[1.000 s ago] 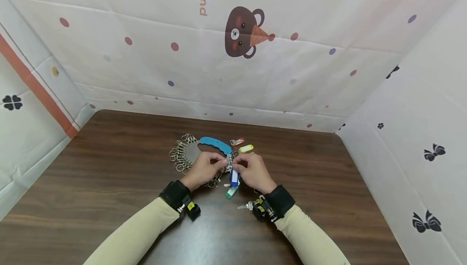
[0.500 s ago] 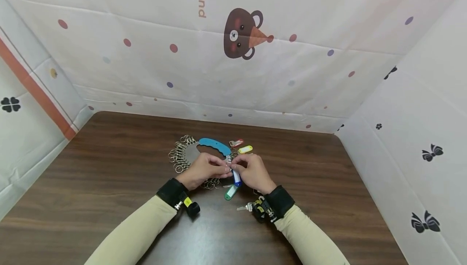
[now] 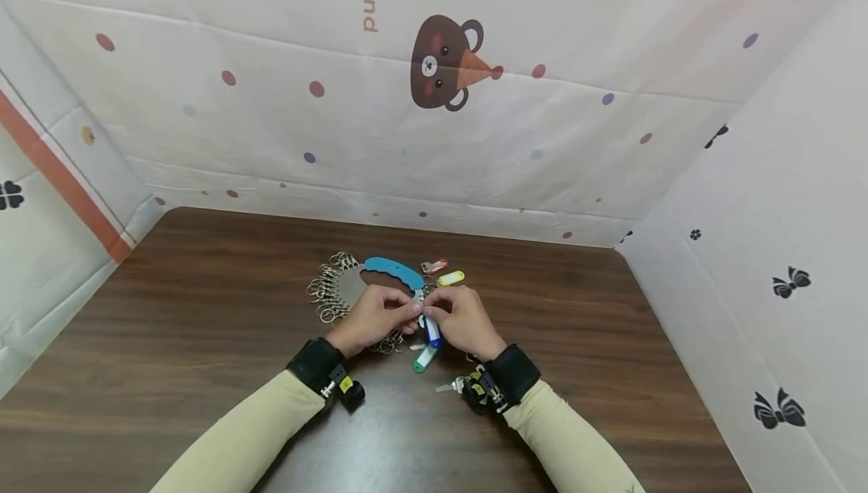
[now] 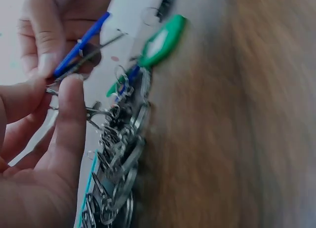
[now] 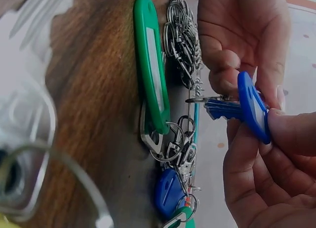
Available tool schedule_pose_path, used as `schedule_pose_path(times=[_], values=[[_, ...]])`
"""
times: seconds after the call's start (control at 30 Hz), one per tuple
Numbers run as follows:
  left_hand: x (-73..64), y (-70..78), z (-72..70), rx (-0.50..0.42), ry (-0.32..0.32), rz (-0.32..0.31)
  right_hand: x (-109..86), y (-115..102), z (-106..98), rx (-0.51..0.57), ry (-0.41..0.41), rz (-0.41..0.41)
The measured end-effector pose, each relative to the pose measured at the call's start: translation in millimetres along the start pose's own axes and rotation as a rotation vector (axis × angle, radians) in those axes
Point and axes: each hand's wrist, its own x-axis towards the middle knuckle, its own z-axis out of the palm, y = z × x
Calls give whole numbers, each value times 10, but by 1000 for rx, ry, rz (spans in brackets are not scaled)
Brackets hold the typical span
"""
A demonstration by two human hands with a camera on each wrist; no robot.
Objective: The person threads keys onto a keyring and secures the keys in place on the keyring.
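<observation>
A ring-shaped key holder with a blue handle [image 3: 395, 270] and a grey plate [image 3: 349, 286] lies on the table, snap hooks [image 4: 118, 154] and rings crowded along its edge. My right hand [image 3: 468, 321] pinches a blue key tag [image 5: 254, 109] between thumb and fingers; a key [image 5: 223, 108] hangs beside it. Close by, my left hand [image 3: 375, 317] pinches small metal hardware at the tag's end, apparently a snap hook, mostly covered by fingertips. A green key tag [image 5: 152, 65] hangs from a ring on the holder just below the hands. Another blue tag [image 5: 170, 192] hangs near it.
Behind the hands lie a red key tag [image 3: 435, 266] and a yellow key tag [image 3: 451, 278]. A loose key [image 3: 450, 387] lies beside the right wrist camera [image 3: 475, 396]. Patterned sheets [image 3: 325, 124] enclose the brown table [image 3: 224, 312].
Both hands stay together at the holder's right side, with small finger movements. The blue tag tilts slightly between them. The whole view shifts a little to the left.
</observation>
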Motion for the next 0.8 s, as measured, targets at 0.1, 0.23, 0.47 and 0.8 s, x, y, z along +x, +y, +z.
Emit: schedule_pose_path(times=[0.1, 0.23, 0.47, 0.8], values=[[-10, -19, -13, -67, -21, -17, -3, 2, -1, -5, 9, -8], [-26, -40, -32, -62, -45, -10, -9, -1, -11, 1, 20, -19], [-47, -40, -65, 93, -54, 130, -2, -18, 1, 0, 2, -41], [-28, 3, 7, 206, -36, 115, -10, -37, 12, 3, 20, -10]])
